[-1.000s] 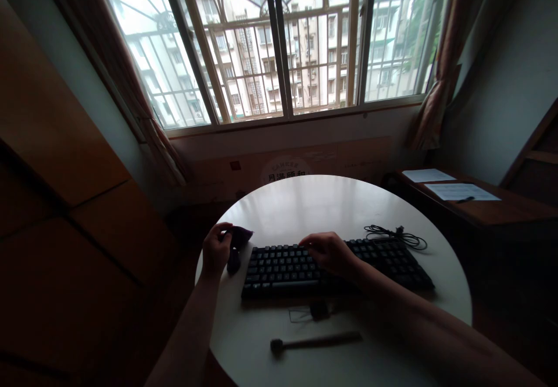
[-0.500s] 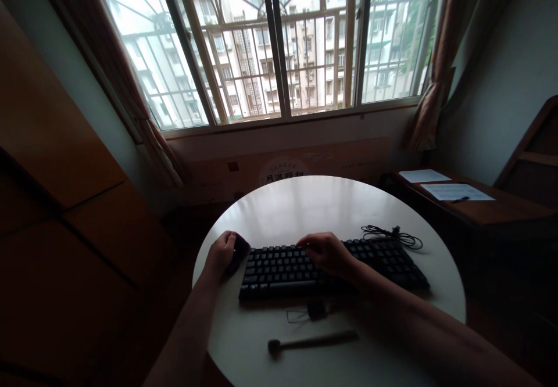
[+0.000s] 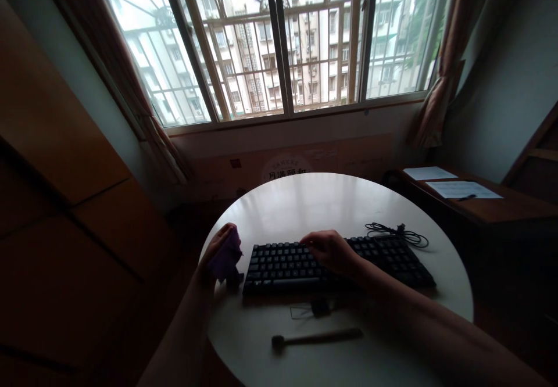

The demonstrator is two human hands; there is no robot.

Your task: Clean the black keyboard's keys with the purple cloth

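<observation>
The black keyboard (image 3: pixel 283 268) lies on the round white table (image 3: pixel 322 204), across the centre and right of centre in the lower half of the frame; the right hand (image 3: pixel 331 250) is over its middle, the fingers curled with thumb and forefinger brought together at the top row of keys; whether anything small is pinched between them cannot be told. Left of the keyboard, the left hand (image 3: pixel 218 244) grasps a crumpled purple cloth (image 3: pixel 225 257), the fingers folded around its upper part and the rest spread over the palm side; the cloth is just beside the keyboard's left end.

A coiled black cable (image 3: pixel 403 235) rests at the keyboard's upper right corner; below the keyboard, in the lower centre, lie a small dark tool with a wire loop (image 3: pixel 320 307) and, beneath it, a long-handled brush (image 3: pixel 318 337), its head to the left, both dim and blurred.

At the right of the frame, a brown desk (image 3: pixel 514 208) bears two white sheets (image 3: pixel 464 189) and a dark pen (image 3: pixel 467 197); a barred window (image 3: pixel 279 44) fills the upper centre; an orange-brown cabinet (image 3: pixel 65 114) stands at the left.
</observation>
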